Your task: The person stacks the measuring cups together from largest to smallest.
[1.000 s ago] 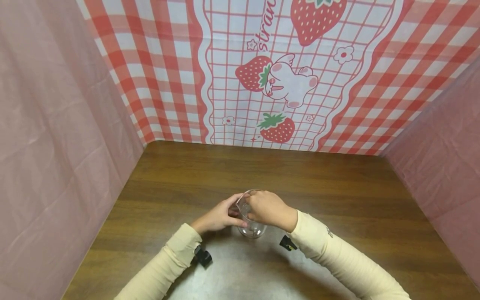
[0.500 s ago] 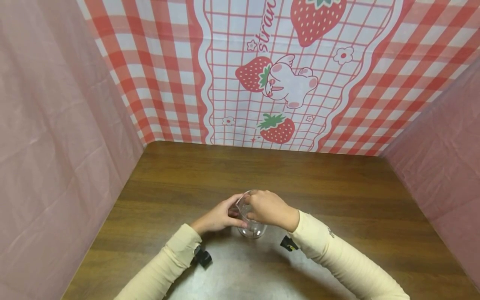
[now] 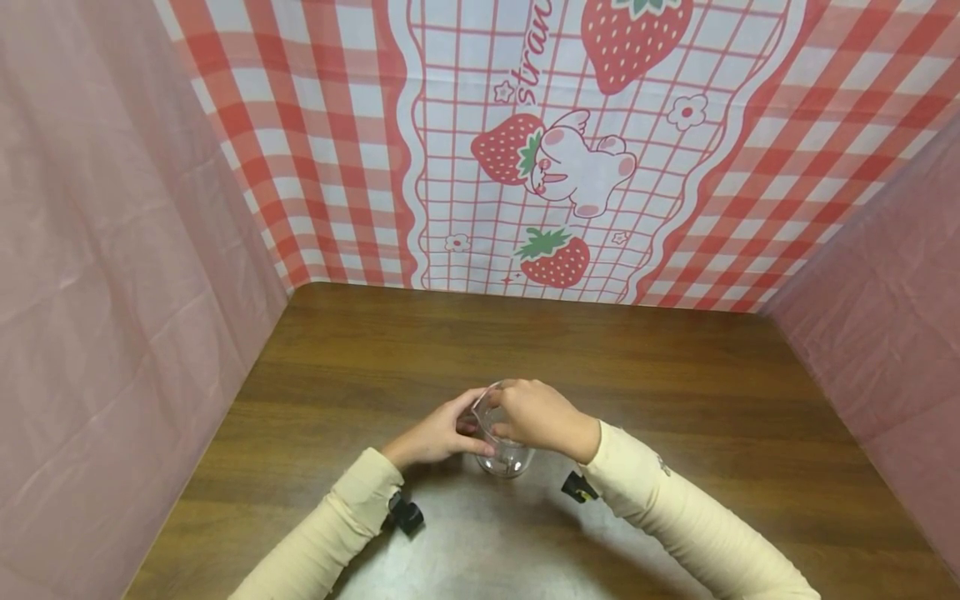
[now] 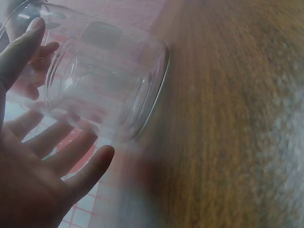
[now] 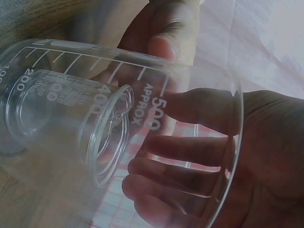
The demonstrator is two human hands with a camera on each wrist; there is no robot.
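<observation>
A large clear glass beaker (image 3: 504, 463) stands upright on the wooden table, its white scale reading up to 500 in the right wrist view. Inside it sits a smaller glass beaker (image 5: 57, 104), its rim facing the large beaker's mouth. My left hand (image 3: 438, 433) holds the large beaker from the left, thumb on the near side and fingers round the far side. From above, my right hand (image 3: 543, 421) reaches into the mouth. Its fingers (image 5: 185, 149) are loosely extended inside, just above the small beaker's rim, with a gap showing between them and it.
The brown wooden table (image 3: 360, 350) runs back to a red-and-white checked cloth (image 3: 345, 192) with strawberry prints. Pink curtains (image 3: 112, 250) hang on both sides. A black wrist camera (image 3: 407, 512) sits under the left cuff, another black camera (image 3: 579, 487) under the right.
My right hand has shifted very slightly at the beaker's mouth. The left hand and the large beaker stay where they were.
</observation>
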